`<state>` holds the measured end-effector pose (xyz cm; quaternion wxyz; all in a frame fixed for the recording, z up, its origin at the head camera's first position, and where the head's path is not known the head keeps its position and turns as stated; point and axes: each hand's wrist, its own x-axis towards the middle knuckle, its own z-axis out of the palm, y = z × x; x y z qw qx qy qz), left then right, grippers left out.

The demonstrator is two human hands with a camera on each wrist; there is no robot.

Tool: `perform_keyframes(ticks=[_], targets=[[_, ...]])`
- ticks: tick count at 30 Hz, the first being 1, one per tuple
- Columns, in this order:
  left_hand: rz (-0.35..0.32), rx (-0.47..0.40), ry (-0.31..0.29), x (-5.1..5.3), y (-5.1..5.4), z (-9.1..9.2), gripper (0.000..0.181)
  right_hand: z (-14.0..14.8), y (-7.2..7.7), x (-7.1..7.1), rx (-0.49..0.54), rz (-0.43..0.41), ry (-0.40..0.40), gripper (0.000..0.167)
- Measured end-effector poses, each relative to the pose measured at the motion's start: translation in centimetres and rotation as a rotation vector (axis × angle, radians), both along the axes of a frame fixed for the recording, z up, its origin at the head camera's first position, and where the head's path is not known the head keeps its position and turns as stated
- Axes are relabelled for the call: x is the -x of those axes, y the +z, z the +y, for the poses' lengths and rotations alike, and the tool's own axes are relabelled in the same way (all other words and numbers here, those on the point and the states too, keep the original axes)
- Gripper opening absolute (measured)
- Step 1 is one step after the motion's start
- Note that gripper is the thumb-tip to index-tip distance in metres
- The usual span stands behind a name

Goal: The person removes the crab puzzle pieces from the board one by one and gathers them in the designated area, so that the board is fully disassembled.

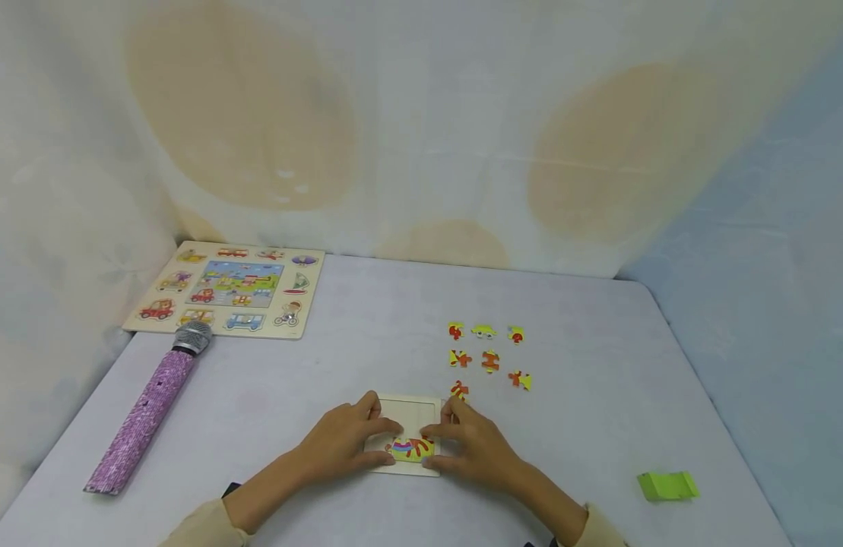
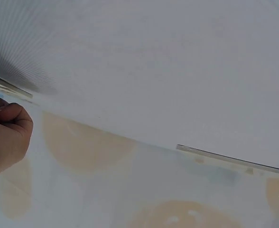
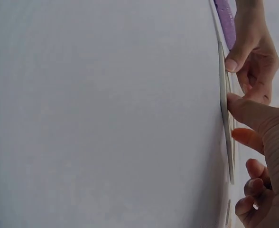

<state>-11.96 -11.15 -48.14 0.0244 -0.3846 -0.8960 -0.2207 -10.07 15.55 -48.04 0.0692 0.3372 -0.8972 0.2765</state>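
A small wooden puzzle tray [image 1: 410,410] lies in front of me, with several joined colourful puzzle pieces [image 1: 410,449] along its lower part. At the tray's left, my left hand [image 1: 342,444] pinches the left end of these pieces between thumb and index finger. My right hand [image 1: 481,448] does the same at the right end, its remaining fingers curled over the tray's edge. In the right wrist view, the thumb and index of the right hand [image 3: 267,142] meet the tray [image 3: 223,95] edge-on. The left wrist view catches only part of the left hand [image 2: 9,135].
Loose puzzle pieces [image 1: 490,361] lie beyond the tray to the right. A wooden vehicle puzzle board [image 1: 305,319] is at the back left, near a purple glittery microphone [image 1: 147,414]. A green block [image 1: 667,486] sits at the right. Curtains border the table [image 1: 585,425].
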Motion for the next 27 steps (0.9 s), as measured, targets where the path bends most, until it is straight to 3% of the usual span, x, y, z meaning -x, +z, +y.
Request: perform_keyframes(ticks=[5, 9, 20, 27], targets=[[0.006, -0.025, 0.013, -0.2, 0.2, 0.3, 0.031, 0.0, -0.3, -0.1, 0.050, 0.014, -0.005, 0.036], [0.023, -0.038, 0.004, -0.2, 0.2, 0.4, 0.027, 0.0, -0.5, -0.2, 0.074, -0.043, -0.019, 0.036], [0.181, -0.036, -0.075, 0.0, 0.2, 0.3, 0.022, 0.0, -0.4, -0.1, 0.072, -0.154, -0.083, 0.039], [0.159, -0.050, -0.069, 0.1, 1.3, 0.7, 0.024, 0.0, -0.1, -0.2, 0.055, -0.179, -0.099, 0.039]])
